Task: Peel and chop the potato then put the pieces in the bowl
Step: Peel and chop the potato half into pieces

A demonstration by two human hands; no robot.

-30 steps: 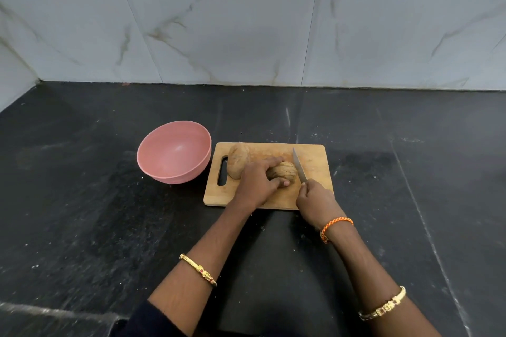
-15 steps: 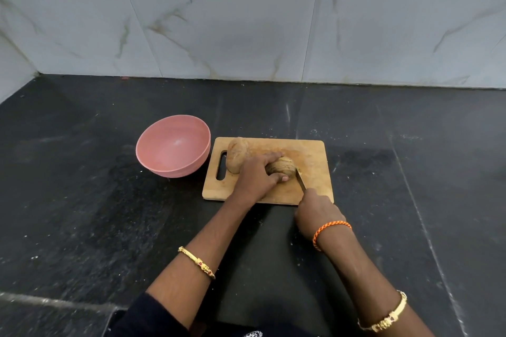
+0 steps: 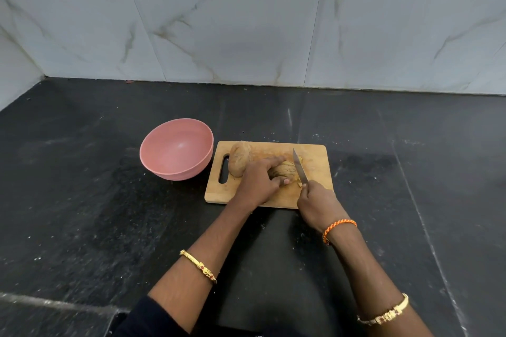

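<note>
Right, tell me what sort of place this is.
Most likely a home kitchen counter: a black stone countertop backed by white marble-look wall tiles, with a rectangular wooden chopping board and a round pink plastic bowl on it.

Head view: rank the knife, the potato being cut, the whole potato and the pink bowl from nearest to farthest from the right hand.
From the right hand:
1. Knife, gripped in it.
2. Potato being cut, just left of the blade, under the left hand.
3. Whole potato, at the board's left end.
4. Pink bowl, off the board, farthest left.
</note>
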